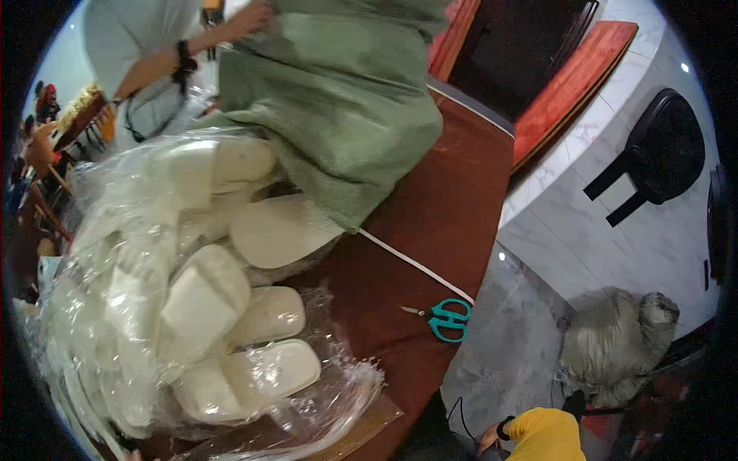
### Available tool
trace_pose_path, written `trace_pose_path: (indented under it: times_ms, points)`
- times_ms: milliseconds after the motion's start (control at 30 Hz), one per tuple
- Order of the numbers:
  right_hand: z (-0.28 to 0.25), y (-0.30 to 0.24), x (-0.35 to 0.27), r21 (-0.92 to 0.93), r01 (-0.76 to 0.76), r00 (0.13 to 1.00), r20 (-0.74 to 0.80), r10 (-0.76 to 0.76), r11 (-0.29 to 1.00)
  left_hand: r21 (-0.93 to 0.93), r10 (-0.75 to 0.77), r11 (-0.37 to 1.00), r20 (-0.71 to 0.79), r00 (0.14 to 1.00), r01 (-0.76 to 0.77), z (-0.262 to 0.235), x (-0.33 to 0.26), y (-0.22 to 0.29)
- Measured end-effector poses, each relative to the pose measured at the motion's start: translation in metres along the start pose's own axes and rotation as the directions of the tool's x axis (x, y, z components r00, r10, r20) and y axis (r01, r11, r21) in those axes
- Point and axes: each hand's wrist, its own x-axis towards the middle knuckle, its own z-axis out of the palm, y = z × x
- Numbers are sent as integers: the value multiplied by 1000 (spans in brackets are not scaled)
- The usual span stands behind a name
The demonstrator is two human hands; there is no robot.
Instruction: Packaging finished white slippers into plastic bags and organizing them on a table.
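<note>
A skin-coloured sliver at the lower left edge point(132, 455) looks like a fingertip of my left hand, beside the pile of bagged slippers; its other fingers are out of the picture. My right hand does not show. Cream slippers point(280, 369) in clear plastic bags point(115, 192) fill the left of the brown-covered table point(407, 307). Across from me, another person's hand point(250, 17), with a dark band on the wrist, is at the upper edge of a green sack point(330, 100). The sack's lower end hangs over one slipper sole point(284, 230).
Teal-handled scissors point(448, 320) lie by the table's right edge, near a thin white strip point(415, 265). Beyond are a black stool point(661, 150), a red board point(569, 92) and a stuffed greyish sack point(619, 349). Another person in a yellow sleeve point(546, 434) is at lower right.
</note>
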Motion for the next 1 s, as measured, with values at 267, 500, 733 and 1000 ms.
trace_pose_path:
  times_ms: [267,500,733,1000]
  points:
    - [107,44,10,-9,8,983,-186,-9,1000,-561,464,802,373,803,-203,49,98,198]
    - [-30,62,-158,-280,51,846,-499,-191,959,-556,531,785,378,758,-273,157,106,382]
    - [-83,-182,-597,-650,270,-486,-729,-482,710,-297,419,902,421,805,-314,213,97,427]
    - [94,-537,-833,-968,-196,-488,237,-840,-159,-354,278,917,242,929,-182,208,88,368]
